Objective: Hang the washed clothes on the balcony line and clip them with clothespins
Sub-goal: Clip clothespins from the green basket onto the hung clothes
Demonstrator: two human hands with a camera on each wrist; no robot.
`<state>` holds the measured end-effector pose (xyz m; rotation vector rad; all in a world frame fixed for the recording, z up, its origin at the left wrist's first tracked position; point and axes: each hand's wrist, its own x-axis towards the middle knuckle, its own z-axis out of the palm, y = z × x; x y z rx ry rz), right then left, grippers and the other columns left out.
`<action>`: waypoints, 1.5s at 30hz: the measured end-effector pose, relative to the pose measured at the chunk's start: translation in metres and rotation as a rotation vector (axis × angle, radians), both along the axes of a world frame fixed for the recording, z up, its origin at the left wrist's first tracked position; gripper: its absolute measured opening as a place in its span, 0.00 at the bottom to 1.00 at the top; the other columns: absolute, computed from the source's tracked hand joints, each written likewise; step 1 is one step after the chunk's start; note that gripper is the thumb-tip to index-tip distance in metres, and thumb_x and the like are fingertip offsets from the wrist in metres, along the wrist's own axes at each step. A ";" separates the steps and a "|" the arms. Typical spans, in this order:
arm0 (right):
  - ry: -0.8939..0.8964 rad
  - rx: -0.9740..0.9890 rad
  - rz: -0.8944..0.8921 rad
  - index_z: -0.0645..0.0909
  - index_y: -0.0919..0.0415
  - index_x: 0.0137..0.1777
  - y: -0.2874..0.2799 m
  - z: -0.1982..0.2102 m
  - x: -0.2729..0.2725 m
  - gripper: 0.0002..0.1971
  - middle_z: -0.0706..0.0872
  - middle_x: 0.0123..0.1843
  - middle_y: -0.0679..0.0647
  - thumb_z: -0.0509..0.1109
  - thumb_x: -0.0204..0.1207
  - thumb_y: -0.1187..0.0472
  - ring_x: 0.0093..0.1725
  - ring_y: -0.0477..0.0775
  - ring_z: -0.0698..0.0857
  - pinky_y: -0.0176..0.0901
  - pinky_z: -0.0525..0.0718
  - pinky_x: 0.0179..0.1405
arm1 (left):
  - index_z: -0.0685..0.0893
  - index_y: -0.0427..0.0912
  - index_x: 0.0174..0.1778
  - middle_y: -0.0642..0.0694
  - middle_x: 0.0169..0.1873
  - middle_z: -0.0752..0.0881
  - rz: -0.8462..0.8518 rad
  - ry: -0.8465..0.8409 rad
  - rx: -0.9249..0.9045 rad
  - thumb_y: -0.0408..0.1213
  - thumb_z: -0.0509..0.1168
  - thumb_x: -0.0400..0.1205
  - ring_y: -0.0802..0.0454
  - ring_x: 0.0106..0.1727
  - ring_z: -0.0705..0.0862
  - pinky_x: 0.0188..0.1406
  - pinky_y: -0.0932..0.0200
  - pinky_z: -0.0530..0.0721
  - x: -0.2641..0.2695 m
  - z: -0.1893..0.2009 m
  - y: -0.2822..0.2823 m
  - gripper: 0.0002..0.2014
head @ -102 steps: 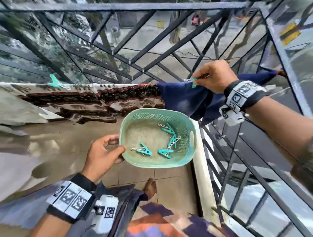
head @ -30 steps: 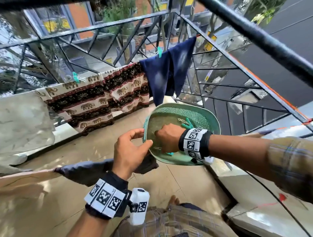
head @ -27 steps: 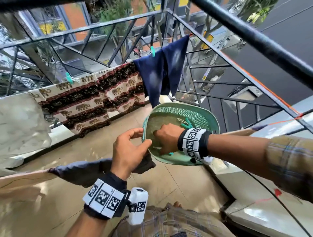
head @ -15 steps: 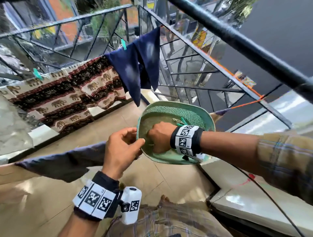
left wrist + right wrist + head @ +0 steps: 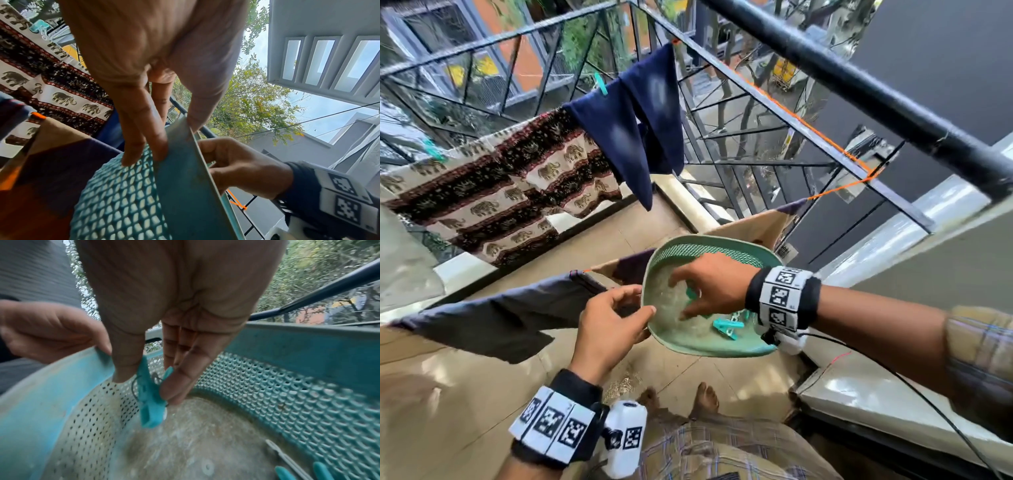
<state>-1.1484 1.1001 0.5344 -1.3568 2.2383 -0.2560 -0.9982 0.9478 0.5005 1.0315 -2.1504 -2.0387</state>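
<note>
Right wrist view: right hand [image 5: 180, 308] inside the basket [image 5: 287, 386], thumb and fingers pinching a peg [image 5: 149, 400] just above the floor. Left hand [image 5: 609, 329] gripping the rim, thumb on top. More pegs [image 5: 727, 327] below the right fingers.

A teal clothespin [image 5: 149, 402] hangs pinched above the floor of the tilted green mesh basket [image 5: 698, 346]. More clothespins [image 5: 727, 327] lie at its lower edge. A navy garment [image 5: 633, 130] hangs clipped on the line.
</note>
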 end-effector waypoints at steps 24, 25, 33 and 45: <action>0.166 -0.286 -0.269 0.92 0.57 0.42 -0.003 -0.044 -0.120 0.09 0.91 0.35 0.54 0.86 0.64 0.57 0.34 0.56 0.88 0.40 0.83 0.39 | 0.89 0.49 0.49 0.39 0.49 0.91 0.301 -0.161 0.102 0.20 0.69 0.79 0.57 0.34 0.90 0.30 0.60 0.89 0.091 -0.044 -0.065 0.16; 0.163 -0.266 -0.252 0.92 0.57 0.43 -0.005 -0.050 -0.125 0.09 0.91 0.36 0.55 0.86 0.64 0.57 0.35 0.57 0.89 0.41 0.84 0.41 | 0.89 0.49 0.49 0.39 0.50 0.91 0.311 -0.167 0.096 0.21 0.69 0.79 0.56 0.35 0.90 0.31 0.59 0.89 0.093 -0.045 -0.063 0.16; 0.160 -0.168 -0.178 0.92 0.58 0.48 -0.006 -0.066 -0.136 0.11 0.93 0.42 0.55 0.84 0.67 0.56 0.41 0.57 0.90 0.49 0.88 0.47 | 0.88 0.54 0.50 0.45 0.53 0.91 0.358 -0.188 0.107 0.22 0.70 0.79 0.54 0.42 0.90 0.41 0.54 0.90 0.102 -0.047 -0.043 0.18; 0.113 -0.161 -0.200 0.82 0.54 0.67 0.005 -0.050 -0.129 0.31 0.90 0.53 0.54 0.84 0.64 0.47 0.48 0.54 0.88 0.54 0.88 0.54 | 0.86 0.50 0.51 0.40 0.55 0.90 0.402 -0.138 0.117 0.21 0.70 0.78 0.56 0.39 0.91 0.30 0.63 0.88 0.089 -0.036 -0.043 0.17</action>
